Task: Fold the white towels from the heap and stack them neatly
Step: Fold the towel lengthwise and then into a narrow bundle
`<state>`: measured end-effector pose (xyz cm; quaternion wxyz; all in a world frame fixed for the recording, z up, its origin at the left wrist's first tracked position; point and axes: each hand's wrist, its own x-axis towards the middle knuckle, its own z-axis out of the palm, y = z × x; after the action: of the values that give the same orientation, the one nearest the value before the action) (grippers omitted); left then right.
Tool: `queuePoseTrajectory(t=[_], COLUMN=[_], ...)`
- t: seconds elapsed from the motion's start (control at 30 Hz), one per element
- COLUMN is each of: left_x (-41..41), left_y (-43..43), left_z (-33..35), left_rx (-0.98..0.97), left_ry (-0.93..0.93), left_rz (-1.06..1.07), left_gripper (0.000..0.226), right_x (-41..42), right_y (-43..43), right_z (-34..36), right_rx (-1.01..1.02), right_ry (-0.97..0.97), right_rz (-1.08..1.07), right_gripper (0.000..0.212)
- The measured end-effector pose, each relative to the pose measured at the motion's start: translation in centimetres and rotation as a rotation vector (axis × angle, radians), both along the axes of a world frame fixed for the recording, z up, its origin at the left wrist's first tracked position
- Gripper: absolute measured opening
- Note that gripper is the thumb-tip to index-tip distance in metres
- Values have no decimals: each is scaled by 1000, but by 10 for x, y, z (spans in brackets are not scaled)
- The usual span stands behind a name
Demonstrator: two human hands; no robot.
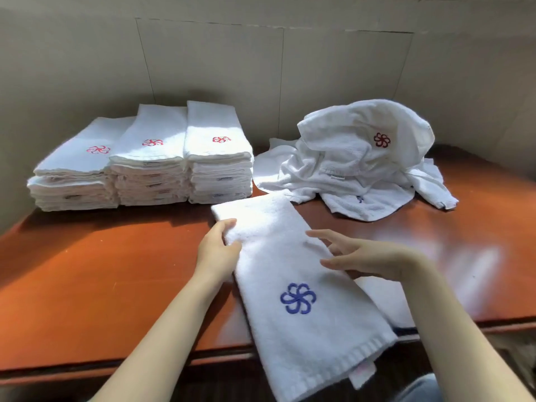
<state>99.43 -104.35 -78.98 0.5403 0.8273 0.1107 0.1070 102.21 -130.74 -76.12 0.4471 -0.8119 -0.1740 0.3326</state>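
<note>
Towel lies in the lower centre of the frame, slanting across the table as a long folded strip, with its near end hanging over the table's front edge. The left hand grasps the strip's left edge near the far end, fingers curled over it. The right hand is released, fingers spread by the right edge; whether it touches the cloth I cannot tell.

The likeliest trouble is the overhang. With only one hand holding, the hanging end could pull the strip crooked or drag it off the table. The layers could also slide apart if the next fold begins before the right edge is squared, and a skewed fold would sit badly on the stacks at upper left.

It is white terry with a hemmed near end and a blue flower mark facing up. More white cloth shows past its right edge. The heap sits at upper right.
</note>
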Motion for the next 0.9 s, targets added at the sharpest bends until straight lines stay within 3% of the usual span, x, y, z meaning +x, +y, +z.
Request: queuePoseTrajectory(t=[0.1,0.27,0.33,0.4,0.47,0.6,0.73,0.9], left_x=[4,-5,-7,-8,-10,-11,-12,-25], left_y=[6,5,5,5,5,9,15,32], left_z=[0,1,0,1,2,5,16,44], left_rx=[-43,-49,-78,-161,-255,-394,-508,-478], left_ry=[27,52,10,-33,-50,0,67,-59], left_rz=[-25,-236,-232,-207,-191,-196,-254,-270], left_gripper=[44,60,63,64,63,62,70,76], right_x=[-2,8,10,12,14,13,13,5], right_y=[12,45,49,49,49,48,48,61], right_z=[-11,-22,-20,-21,-22,-21,-17,2], right_rx=[190,165,210,395,633,737,715,763], right_ry=[6,-218,-219,-112,100,275,242,166], right_rz=[-134,-324,-342,-388,-449,-453,-391,-288], right_gripper=[45,38,31,27,29,33,46,64])
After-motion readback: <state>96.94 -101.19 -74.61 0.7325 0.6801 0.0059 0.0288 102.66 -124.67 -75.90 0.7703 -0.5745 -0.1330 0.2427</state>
